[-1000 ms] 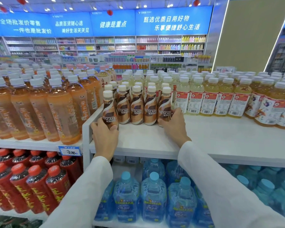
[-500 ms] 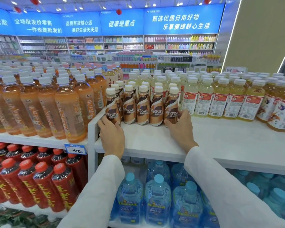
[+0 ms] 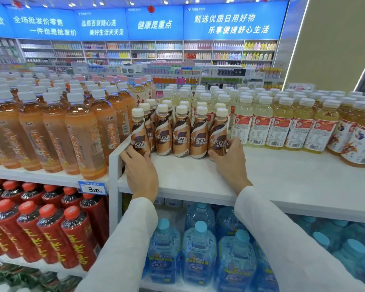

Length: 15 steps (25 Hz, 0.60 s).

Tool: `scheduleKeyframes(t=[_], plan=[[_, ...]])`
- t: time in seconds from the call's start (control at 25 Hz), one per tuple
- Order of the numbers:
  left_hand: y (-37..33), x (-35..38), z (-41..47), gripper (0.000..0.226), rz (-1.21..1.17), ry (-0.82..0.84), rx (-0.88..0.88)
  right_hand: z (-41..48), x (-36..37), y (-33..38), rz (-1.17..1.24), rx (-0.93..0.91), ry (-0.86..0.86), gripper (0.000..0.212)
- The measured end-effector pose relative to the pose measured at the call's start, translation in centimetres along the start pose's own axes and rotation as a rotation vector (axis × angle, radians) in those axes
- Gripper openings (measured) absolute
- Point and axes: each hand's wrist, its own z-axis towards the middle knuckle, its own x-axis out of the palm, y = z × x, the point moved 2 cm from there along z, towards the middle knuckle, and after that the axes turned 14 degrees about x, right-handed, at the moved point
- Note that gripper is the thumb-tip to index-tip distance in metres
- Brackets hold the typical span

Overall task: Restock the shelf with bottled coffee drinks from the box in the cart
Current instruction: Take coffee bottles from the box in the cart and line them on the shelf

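Left hand [image 3: 142,171] and right hand [image 3: 230,163] each held an end coffee bottle [image 3: 140,137] of 5 on the shelf [image 3: 198,182], grip closed, probably squaring the row.

Left hand [image 3: 142,171]: extended forward, palm down, fingers curled around the base of the leftmost coffee bottle [image 3: 140,135]. Right hand [image 3: 230,163]: extended forward, fingers and thumb closed against the rightmost coffee bottle [image 3: 218,135]. Both forearms are covered by white sleeves [image 3: 282,239] and angled inward from below.
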Motion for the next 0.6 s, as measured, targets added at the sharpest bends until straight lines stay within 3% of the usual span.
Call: scheduleKeyframes(t=[0.6], plan=[[0.32,0.11,0.07,0.056,0.012,0.005,0.01,-0.44,-0.04,0.35,-0.004,0.068,0.041,0.068]])
